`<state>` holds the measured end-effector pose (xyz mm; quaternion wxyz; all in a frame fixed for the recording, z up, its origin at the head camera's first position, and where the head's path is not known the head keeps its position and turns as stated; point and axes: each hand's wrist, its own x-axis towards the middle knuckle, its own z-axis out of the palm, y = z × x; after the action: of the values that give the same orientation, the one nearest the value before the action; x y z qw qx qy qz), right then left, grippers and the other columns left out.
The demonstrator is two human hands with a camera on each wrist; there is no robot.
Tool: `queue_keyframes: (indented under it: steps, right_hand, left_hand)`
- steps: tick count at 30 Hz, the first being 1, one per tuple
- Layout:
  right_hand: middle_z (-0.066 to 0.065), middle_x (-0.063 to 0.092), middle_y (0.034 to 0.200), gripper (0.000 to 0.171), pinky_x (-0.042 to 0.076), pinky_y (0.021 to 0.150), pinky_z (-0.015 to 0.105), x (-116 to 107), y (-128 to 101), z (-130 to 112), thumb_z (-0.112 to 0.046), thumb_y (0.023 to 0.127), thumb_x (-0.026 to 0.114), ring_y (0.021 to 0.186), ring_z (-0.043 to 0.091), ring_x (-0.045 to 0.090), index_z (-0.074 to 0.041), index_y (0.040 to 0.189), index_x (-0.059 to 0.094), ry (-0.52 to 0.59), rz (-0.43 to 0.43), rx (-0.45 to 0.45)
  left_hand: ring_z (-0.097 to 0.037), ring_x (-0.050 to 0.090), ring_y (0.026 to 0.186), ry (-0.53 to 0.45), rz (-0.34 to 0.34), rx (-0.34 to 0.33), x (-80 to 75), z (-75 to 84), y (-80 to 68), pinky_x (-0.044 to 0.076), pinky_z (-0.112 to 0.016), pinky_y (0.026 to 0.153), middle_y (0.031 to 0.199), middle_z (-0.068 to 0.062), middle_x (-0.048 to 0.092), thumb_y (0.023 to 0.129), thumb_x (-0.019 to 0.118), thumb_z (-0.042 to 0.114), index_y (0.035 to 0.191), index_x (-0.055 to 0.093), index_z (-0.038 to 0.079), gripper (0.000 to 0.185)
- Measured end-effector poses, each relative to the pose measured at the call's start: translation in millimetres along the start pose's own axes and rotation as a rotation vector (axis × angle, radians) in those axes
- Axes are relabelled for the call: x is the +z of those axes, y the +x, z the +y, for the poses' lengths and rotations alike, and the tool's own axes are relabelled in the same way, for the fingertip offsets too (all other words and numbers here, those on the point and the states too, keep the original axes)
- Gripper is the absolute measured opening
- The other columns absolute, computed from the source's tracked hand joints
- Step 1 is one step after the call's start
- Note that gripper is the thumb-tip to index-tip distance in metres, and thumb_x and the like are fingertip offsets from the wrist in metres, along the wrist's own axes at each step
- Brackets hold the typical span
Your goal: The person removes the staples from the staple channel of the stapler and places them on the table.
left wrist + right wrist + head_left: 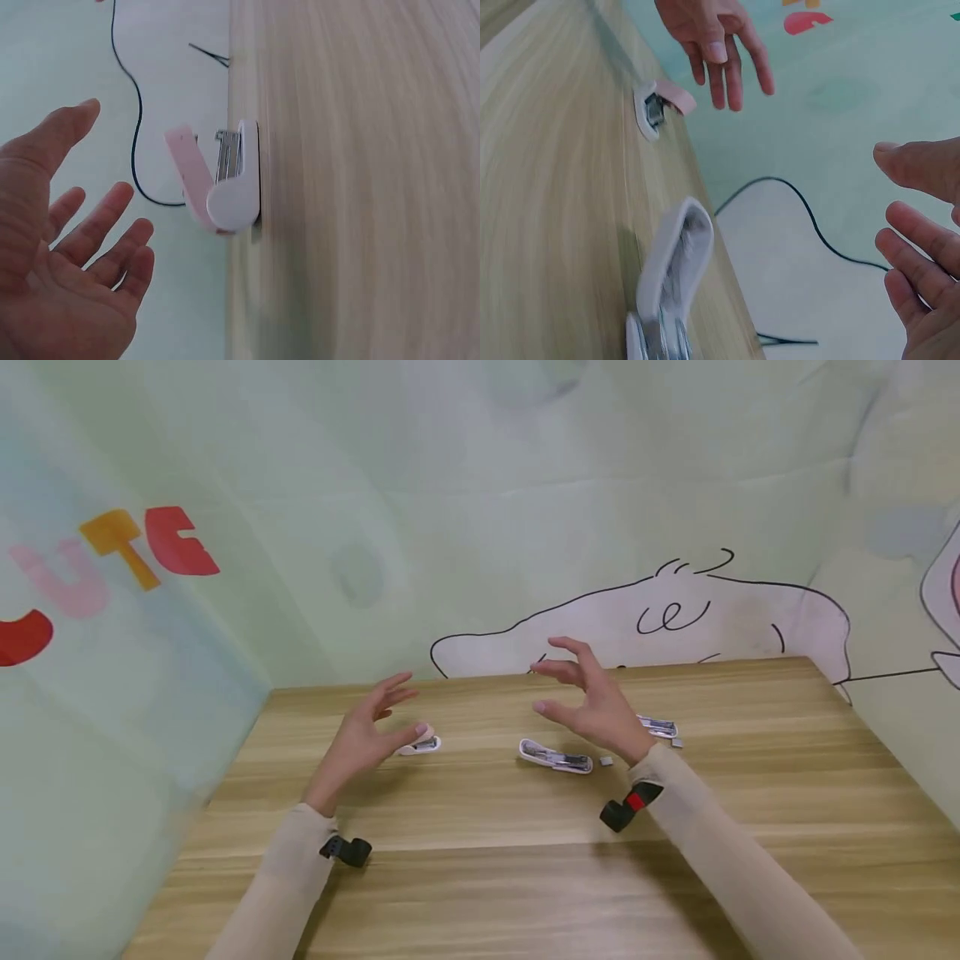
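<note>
Both hands are hovering above the wooden table (480,877), fingers spread wide and holding nothing. The left hand (367,731) is floating just over a pink-and-white stapler (420,745), its thumb partly covering it in the head view; the left wrist view is showing that stapler propped open. The right hand (592,702) is hanging above a white stapler (555,757) lying opened flat near the table's middle. A third stapler (658,727), toward the far right corner, is sitting half hidden behind the right wrist, beside small grey pieces (606,761) too tiny to identify.
</note>
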<state>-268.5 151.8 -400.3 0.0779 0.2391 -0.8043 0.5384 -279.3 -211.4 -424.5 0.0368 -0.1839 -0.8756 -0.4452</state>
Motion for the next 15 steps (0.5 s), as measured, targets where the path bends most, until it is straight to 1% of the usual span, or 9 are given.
queue_keyframes:
  steps: [1, 3, 5, 8, 11, 15]
  right_hand:
    - [-0.003, 0.064, 0.136, 0.083, 0.038, 0.114, 0.048, 5, 2, 3, -0.023, 0.086, 0.081, 0.131, 0.018, 0.055, -0.037, 0.150, 0.030, 0.009, -0.004, -0.004]
    - [-0.004, 0.064, 0.135, 0.082, 0.039, 0.113, 0.047, 16, 6, 5, -0.024, 0.086, 0.081, 0.130, 0.017, 0.056, -0.038, 0.150, 0.030, 0.024, -0.017, -0.016]
    - [-0.002, 0.065, 0.135, 0.082, 0.040, 0.112, 0.046, 30, 10, 5, -0.024, 0.087, 0.081, 0.130, 0.018, 0.057, -0.037, 0.150, 0.030, 0.036, -0.036, -0.017]
    - [-0.001, 0.066, 0.134, 0.079, 0.042, 0.112, 0.043, 54, 15, 4, -0.023, 0.088, 0.079, 0.128, 0.018, 0.058, -0.035, 0.150, 0.031, 0.057, -0.058, 0.006]
    - [-0.001, 0.067, 0.131, 0.075, 0.043, 0.111, 0.041, 78, 19, 5, -0.019, 0.090, 0.077, 0.126, 0.017, 0.059, -0.032, 0.149, 0.033, 0.076, -0.070, 0.036]
    - [-0.001, 0.069, 0.128, 0.073, 0.044, 0.111, 0.040, 102, 24, 7, -0.013, 0.090, 0.075, 0.123, 0.015, 0.061, -0.028, 0.149, 0.034, 0.116, -0.083, 0.072]
  left_hand:
    - [-0.027, 0.047, 0.139, -0.021, -0.011, -0.010, -1.9, -3.6, -0.7, 0.036, -0.054, 0.114, 0.145, -0.002, 0.058, 0.087, 0.079, 0.037, 0.153, 0.036, 0.038, 0.079]
    - [-0.028, 0.046, 0.140, -0.060, -0.030, -0.033, -5.0, -10.5, -1.9, 0.034, -0.056, 0.114, 0.146, -0.005, 0.057, 0.088, 0.078, 0.034, 0.154, 0.034, 0.037, 0.079]
    - [-0.028, 0.046, 0.140, -0.081, -0.049, -0.058, -7.5, -16.6, -3.4, 0.032, -0.057, 0.115, 0.146, -0.007, 0.056, 0.089, 0.078, 0.032, 0.155, 0.032, 0.036, 0.080]
    - [-0.028, 0.048, 0.139, -0.101, -0.064, -0.080, -8.8, -23.2, -4.5, 0.032, -0.057, 0.116, 0.144, -0.007, 0.058, 0.087, 0.080, 0.029, 0.155, 0.033, 0.035, 0.083]
    - [-0.030, 0.051, 0.136, -0.112, -0.078, -0.070, -7.3, -27.8, -4.5, 0.033, -0.056, 0.115, 0.140, -0.008, 0.061, 0.085, 0.082, 0.025, 0.154, 0.035, 0.033, 0.085]
    - [-0.033, 0.055, 0.131, -0.139, -0.086, -0.046, -4.3, -32.1, -4.0, 0.036, -0.057, 0.114, 0.135, -0.011, 0.064, 0.083, 0.083, 0.021, 0.153, 0.037, 0.032, 0.085]
